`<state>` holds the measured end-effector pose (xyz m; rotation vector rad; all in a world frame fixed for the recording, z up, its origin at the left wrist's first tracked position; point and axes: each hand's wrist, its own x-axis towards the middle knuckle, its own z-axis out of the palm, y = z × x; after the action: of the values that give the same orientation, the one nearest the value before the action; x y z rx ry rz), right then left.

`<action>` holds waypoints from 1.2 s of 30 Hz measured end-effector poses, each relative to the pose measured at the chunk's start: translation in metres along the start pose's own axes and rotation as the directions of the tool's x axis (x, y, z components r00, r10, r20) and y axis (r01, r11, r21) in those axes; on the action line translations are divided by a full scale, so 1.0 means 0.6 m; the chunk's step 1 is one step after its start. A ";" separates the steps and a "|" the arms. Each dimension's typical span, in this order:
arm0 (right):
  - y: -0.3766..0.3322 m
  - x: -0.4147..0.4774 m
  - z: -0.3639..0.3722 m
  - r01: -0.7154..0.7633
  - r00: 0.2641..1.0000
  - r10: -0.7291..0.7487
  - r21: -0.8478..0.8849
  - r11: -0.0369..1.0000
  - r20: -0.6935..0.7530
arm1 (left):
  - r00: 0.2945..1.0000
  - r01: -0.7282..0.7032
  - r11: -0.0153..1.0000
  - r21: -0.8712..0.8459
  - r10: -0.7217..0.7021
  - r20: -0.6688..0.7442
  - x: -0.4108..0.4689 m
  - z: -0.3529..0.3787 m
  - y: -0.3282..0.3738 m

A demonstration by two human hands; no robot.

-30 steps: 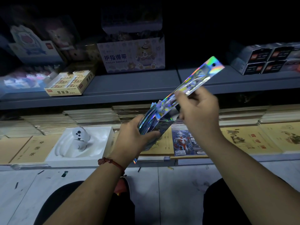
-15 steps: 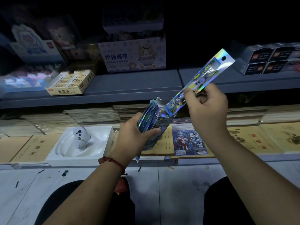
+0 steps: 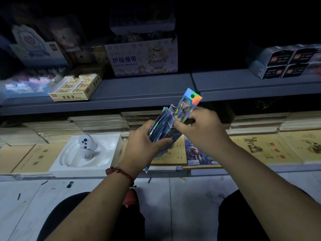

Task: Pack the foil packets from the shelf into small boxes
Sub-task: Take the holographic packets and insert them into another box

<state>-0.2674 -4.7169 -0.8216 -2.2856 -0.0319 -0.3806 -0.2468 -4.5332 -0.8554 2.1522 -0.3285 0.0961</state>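
**Foil packet half into a small box**

The left hand (image 3: pixel 144 141) clasps a small box (image 3: pixel 160 129) of glossy, holographic card, open at its top end. The right hand (image 3: pixel 199 129) pinches a long, flat foil packet (image 3: pixel 188 106), its rainbow-sheen header with a punched hole standing above the box mouth, its lower part hidden inside. Both are held above the lower shelf (image 3: pixel 208 171) of tan paper notebooks (image 3: pixel 271 148). The upper shelf's back is too dark to read.

Red cord bracelet (image 3: pixel 119 173), dark trousers (image 3: pixel 243 216)
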 end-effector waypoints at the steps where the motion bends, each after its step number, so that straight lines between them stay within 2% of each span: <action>1: 0.000 0.000 0.000 -0.004 1.000 0.004 0.014 1.000 -0.002 | 1.000 -0.001 1.000 0.010 0.001 -0.005 0.000 0.000 0.000; 5: -0.005 0.001 -0.010 -0.009 0.992 0.030 0.170 0.985 -0.125 | 1.000 0.004 1.000 0.007 -0.004 -0.015 0.002 -0.002 -0.002; 8: -0.005 0.003 -0.014 0.031 0.974 0.021 0.224 0.974 -0.227 | 1.000 0.007 1.000 0.005 -0.007 -0.009 0.003 -0.001 -0.004; 10: -0.002 0.002 -0.013 0.007 0.985 0.029 0.208 0.978 -0.171 | 1.000 0.004 1.000 -0.003 -0.004 -0.005 0.002 0.000 -0.004; 13: 0.004 0.000 -0.008 -0.058 0.998 0.054 0.081 0.995 0.042 | 1.000 -0.016 1.000 0.018 0.015 0.015 0.000 0.000 -0.003; 15: 0.006 0.001 -0.005 -0.060 0.997 0.056 0.061 0.996 0.059 | 1.000 -0.013 1.000 0.027 0.013 0.022 0.001 0.000 -0.003; 21: 0.000 0.005 -0.016 0.065 0.969 0.014 0.310 0.948 -0.245 | 1.000 0.003 1.000 -0.005 -0.003 0.017 0.003 0.001 -0.007; 23: 0.004 0.004 -0.017 0.061 0.977 -0.006 0.255 0.965 -0.213 | 1.000 -0.010 1.000 -0.004 0.010 0.023 0.002 0.001 -0.006; 26: 0.011 0.002 -0.012 0.018 0.999 -0.015 0.080 0.997 -0.034 | 0.998 -0.037 0.999 0.012 0.036 0.042 0.000 0.001 -0.003; 28: 0.014 0.002 -0.009 0.004 1.000 -0.005 0.017 1.000 0.022 | 0.998 -0.045 0.999 0.022 0.044 0.047 -0.001 0.001 -0.003; 32: 0.009 0.002 -0.014 0.027 0.999 -0.024 0.082 0.996 -0.041 | 0.998 -0.030 1.000 0.008 0.030 0.048 -0.001 0.002 -0.003; 36: 0.006 0.000 -0.015 0.067 0.996 -0.065 0.022 0.998 -0.055 | 0.998 -0.038 0.999 0.008 0.037 0.055 -0.001 0.003 -0.005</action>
<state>-0.2694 -4.7257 -0.8185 -2.2540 -0.0843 -0.4742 -0.2465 -4.5328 -0.8589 2.1606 -0.4014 0.0596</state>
